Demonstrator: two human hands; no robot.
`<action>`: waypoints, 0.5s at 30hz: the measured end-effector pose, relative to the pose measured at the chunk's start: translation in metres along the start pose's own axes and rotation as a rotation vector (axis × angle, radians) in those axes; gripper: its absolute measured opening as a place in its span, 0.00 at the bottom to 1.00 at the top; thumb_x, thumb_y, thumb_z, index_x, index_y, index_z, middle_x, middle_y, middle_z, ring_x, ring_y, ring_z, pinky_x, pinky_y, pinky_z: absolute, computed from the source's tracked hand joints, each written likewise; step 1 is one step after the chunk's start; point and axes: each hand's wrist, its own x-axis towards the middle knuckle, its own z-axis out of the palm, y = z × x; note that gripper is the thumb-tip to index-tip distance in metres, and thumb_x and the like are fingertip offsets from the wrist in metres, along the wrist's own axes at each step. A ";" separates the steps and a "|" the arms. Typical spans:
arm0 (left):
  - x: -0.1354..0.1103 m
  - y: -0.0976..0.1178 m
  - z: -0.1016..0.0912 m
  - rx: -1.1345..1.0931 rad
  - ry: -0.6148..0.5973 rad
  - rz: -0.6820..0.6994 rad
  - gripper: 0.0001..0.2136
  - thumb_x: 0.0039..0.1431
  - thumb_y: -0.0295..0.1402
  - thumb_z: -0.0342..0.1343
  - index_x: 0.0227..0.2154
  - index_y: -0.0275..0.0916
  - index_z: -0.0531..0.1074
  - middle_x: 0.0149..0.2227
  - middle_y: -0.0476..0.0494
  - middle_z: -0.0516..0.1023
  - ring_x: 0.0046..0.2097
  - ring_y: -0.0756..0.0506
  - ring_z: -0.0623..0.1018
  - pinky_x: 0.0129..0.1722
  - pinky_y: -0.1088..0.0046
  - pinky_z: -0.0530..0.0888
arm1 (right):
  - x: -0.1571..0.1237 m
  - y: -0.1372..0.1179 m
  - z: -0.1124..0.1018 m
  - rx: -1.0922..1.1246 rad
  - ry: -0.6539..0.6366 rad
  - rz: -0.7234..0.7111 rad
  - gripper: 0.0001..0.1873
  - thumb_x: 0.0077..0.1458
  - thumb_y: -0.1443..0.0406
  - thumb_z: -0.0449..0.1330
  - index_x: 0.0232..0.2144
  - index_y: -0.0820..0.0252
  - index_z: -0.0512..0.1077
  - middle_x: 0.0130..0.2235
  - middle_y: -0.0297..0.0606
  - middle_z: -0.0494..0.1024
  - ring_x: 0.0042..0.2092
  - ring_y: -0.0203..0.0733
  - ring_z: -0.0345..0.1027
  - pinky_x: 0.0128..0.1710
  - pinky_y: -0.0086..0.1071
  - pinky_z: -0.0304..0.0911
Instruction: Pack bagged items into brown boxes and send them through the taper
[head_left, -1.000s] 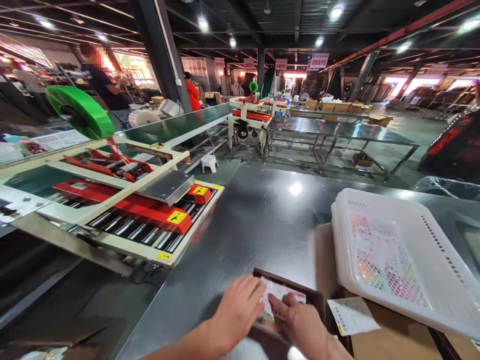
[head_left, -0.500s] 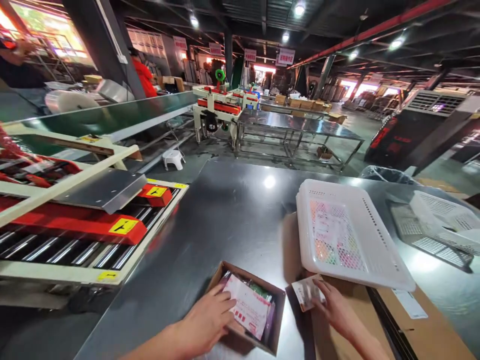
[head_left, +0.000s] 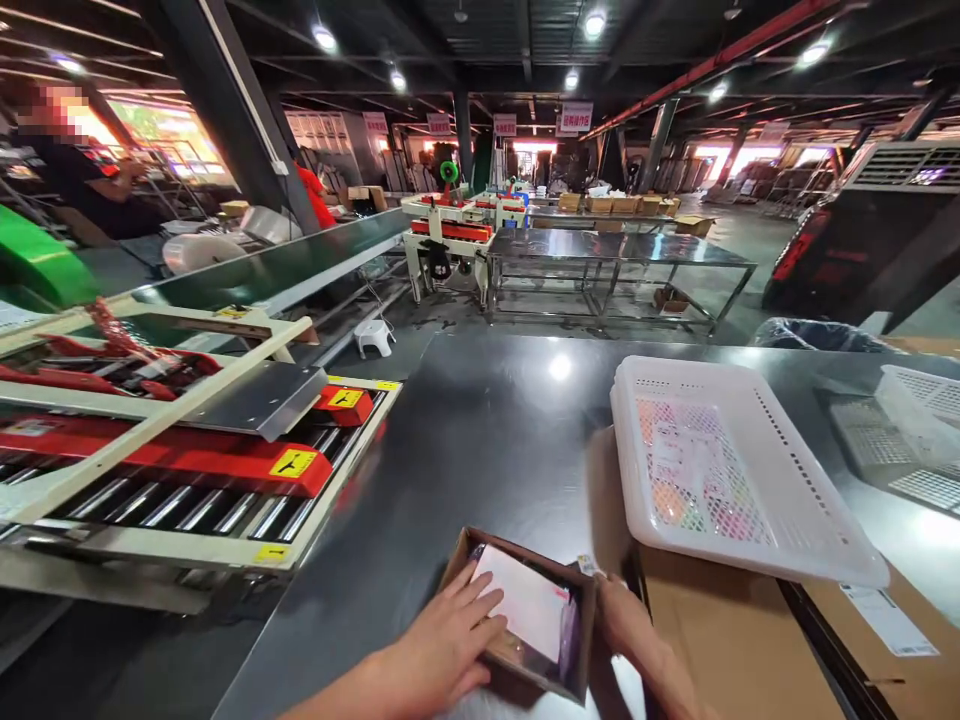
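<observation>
A small open cardboard box sits at the near edge of a steel table. Inside it lie plastic-wrapped packets with a white paper slip on top. My left hand rests on the box's left rim, its fingers spread flat on the slip and the packets. My right hand is at the box's right wall, fingers against the cardboard, with a small label at its fingertips; whether it grips the label is unclear.
An upturned white perforated tray lies on flat cardboard sheets to the right. More white trays lie far right. A roller carton-sealing machine stands left. A person stands far left; another in red works behind.
My right hand came back from the flat cardboard to the box's right wall. The slip in the box now shows its white side. The view shifted slightly.
</observation>
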 end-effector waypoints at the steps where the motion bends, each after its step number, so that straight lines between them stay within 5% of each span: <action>1: -0.007 -0.001 -0.002 -0.020 0.024 0.005 0.29 0.63 0.39 0.67 0.65 0.41 0.72 0.71 0.32 0.69 0.74 0.28 0.63 0.75 0.35 0.54 | -0.003 0.001 -0.001 0.028 0.012 -0.006 0.23 0.59 0.78 0.51 0.50 0.65 0.80 0.48 0.53 0.85 0.46 0.50 0.84 0.45 0.34 0.76; 3: -0.021 -0.005 -0.005 -0.031 0.091 -0.018 0.29 0.63 0.36 0.67 0.67 0.41 0.70 0.73 0.33 0.66 0.76 0.29 0.60 0.75 0.34 0.54 | -0.016 0.007 -0.006 0.165 0.098 -0.014 0.20 0.67 0.71 0.49 0.51 0.62 0.78 0.51 0.53 0.84 0.48 0.50 0.83 0.47 0.36 0.77; 5: -0.034 -0.008 -0.006 -0.032 0.200 -0.133 0.26 0.68 0.36 0.61 0.68 0.41 0.70 0.74 0.34 0.64 0.76 0.29 0.60 0.75 0.35 0.55 | -0.036 0.011 -0.013 0.385 0.183 -0.027 0.18 0.73 0.59 0.46 0.41 0.56 0.76 0.41 0.46 0.84 0.40 0.48 0.82 0.41 0.35 0.77; 9: -0.040 -0.003 -0.003 -0.140 0.341 -0.552 0.26 0.71 0.38 0.56 0.68 0.36 0.69 0.71 0.30 0.68 0.73 0.29 0.66 0.73 0.44 0.65 | -0.070 -0.011 -0.014 0.578 0.078 -0.198 0.24 0.70 0.45 0.52 0.28 0.52 0.68 0.25 0.34 0.77 0.27 0.43 0.74 0.28 0.31 0.71; 12: -0.025 0.012 -0.002 -0.187 0.271 -0.626 0.29 0.68 0.35 0.58 0.69 0.33 0.66 0.70 0.29 0.71 0.70 0.32 0.70 0.72 0.51 0.67 | -0.068 -0.050 -0.013 0.367 0.108 -0.294 0.18 0.71 0.50 0.53 0.37 0.51 0.76 0.33 0.35 0.84 0.31 0.44 0.79 0.30 0.31 0.71; 15: -0.004 0.026 -0.004 -0.149 0.181 -0.603 0.29 0.69 0.32 0.55 0.70 0.28 0.63 0.70 0.28 0.69 0.70 0.34 0.69 0.73 0.56 0.65 | -0.049 -0.079 -0.029 0.039 0.076 -0.307 0.21 0.71 0.57 0.53 0.62 0.43 0.73 0.42 0.39 0.87 0.36 0.48 0.84 0.32 0.33 0.73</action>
